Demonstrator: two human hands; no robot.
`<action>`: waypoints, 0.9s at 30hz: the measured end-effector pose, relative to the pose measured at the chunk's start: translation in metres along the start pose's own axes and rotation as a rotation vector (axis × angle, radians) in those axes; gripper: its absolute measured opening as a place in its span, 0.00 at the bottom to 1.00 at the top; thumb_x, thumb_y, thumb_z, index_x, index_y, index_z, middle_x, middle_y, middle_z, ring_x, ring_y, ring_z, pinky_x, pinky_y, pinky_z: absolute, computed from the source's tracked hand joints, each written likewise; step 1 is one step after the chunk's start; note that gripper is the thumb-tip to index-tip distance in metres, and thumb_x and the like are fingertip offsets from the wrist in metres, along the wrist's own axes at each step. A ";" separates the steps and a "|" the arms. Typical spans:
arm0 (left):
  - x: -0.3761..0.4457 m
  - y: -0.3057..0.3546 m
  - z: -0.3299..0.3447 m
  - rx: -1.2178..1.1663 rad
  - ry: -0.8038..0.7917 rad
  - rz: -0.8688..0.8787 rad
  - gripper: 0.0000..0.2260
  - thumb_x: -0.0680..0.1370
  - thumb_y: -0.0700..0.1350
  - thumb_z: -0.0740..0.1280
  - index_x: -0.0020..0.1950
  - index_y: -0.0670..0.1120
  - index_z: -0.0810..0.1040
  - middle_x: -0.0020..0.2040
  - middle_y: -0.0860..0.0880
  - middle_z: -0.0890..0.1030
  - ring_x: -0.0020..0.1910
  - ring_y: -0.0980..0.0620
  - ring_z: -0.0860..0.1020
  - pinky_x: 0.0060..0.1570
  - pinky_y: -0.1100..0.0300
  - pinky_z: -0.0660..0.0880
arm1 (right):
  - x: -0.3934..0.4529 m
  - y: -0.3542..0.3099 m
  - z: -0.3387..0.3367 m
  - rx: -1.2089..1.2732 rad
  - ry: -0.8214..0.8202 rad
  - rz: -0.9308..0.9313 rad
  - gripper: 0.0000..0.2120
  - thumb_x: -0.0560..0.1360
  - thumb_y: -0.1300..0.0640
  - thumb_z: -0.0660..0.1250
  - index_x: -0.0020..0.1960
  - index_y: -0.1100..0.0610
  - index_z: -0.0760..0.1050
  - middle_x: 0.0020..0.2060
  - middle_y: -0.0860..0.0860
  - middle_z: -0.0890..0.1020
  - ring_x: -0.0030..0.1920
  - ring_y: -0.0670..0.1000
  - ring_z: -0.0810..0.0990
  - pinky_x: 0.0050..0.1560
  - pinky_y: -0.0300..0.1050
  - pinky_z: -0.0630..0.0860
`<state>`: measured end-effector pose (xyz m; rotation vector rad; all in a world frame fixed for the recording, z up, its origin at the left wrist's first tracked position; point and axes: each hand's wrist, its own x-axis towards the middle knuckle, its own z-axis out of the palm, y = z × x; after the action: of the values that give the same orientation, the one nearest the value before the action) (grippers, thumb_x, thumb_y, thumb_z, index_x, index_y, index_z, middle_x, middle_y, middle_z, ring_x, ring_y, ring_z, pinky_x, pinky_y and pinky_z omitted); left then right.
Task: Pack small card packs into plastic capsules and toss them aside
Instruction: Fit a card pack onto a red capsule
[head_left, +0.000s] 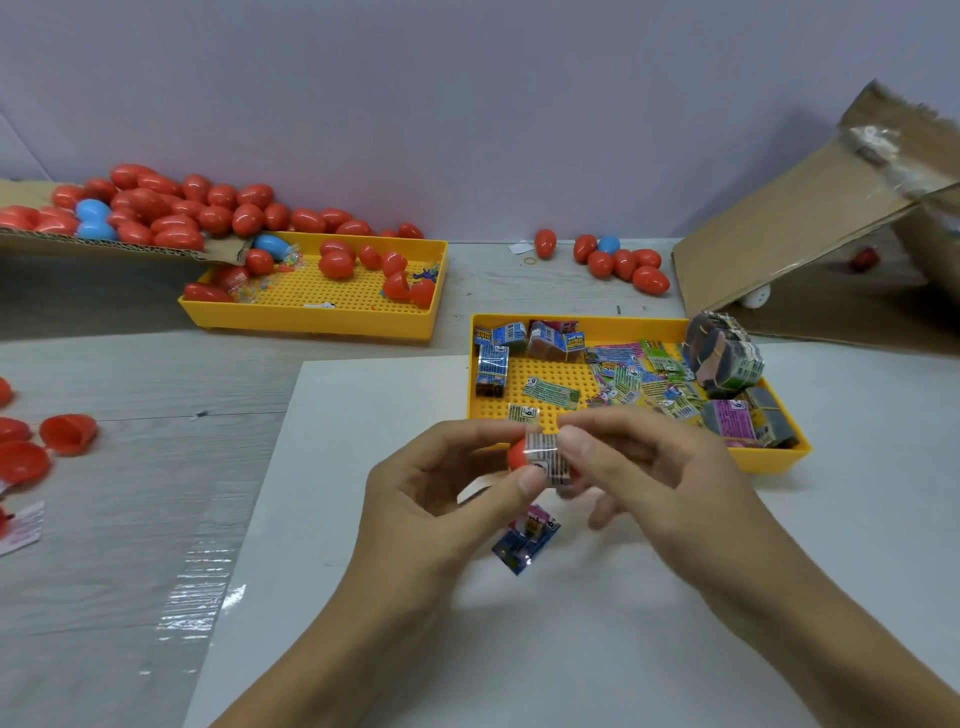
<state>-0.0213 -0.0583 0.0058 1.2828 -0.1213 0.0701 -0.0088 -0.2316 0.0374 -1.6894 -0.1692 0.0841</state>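
My left hand (441, 483) holds a red capsule half (515, 454) between thumb and fingers above the white sheet. My right hand (639, 462) pinches a small folded card pack (545, 457) and holds it against the capsule's open side. A second card pack (524, 540), blue and pink, lies on the sheet just under my hands. Behind my hands, the yellow tray (769, 457) holds several loose card packs and banded bundles (724, 358).
A second yellow tray (311, 319) at the back left holds red capsules. A cardboard flap (104, 244) carries a heap of red and blue capsules. Open red halves (67, 434) lie at the left edge. Closed capsules (623, 265) lie by a cardboard box (810, 244) at right.
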 end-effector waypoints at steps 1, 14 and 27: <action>0.000 0.000 0.000 0.008 -0.011 0.019 0.14 0.68 0.40 0.77 0.52 0.47 0.85 0.51 0.43 0.86 0.52 0.45 0.84 0.47 0.58 0.80 | 0.001 0.000 -0.001 0.032 -0.032 0.026 0.14 0.66 0.46 0.72 0.47 0.53 0.84 0.38 0.52 0.86 0.37 0.52 0.85 0.32 0.39 0.78; 0.002 0.000 -0.002 0.011 0.023 -0.023 0.13 0.67 0.50 0.77 0.51 0.50 0.86 0.50 0.44 0.86 0.52 0.44 0.84 0.45 0.58 0.81 | -0.002 0.006 0.000 -0.085 -0.044 -0.227 0.15 0.68 0.60 0.77 0.52 0.47 0.83 0.47 0.48 0.85 0.50 0.52 0.85 0.47 0.43 0.82; 0.008 -0.007 -0.004 -0.082 0.120 -0.080 0.17 0.68 0.56 0.74 0.46 0.44 0.86 0.43 0.40 0.85 0.44 0.42 0.85 0.45 0.57 0.81 | 0.004 -0.014 -0.019 -0.670 0.215 -0.854 0.14 0.70 0.63 0.75 0.55 0.59 0.80 0.52 0.52 0.83 0.56 0.47 0.81 0.54 0.40 0.78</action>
<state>-0.0123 -0.0570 -0.0010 1.1977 0.0298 0.0720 -0.0026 -0.2477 0.0541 -2.1239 -0.8067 -0.8721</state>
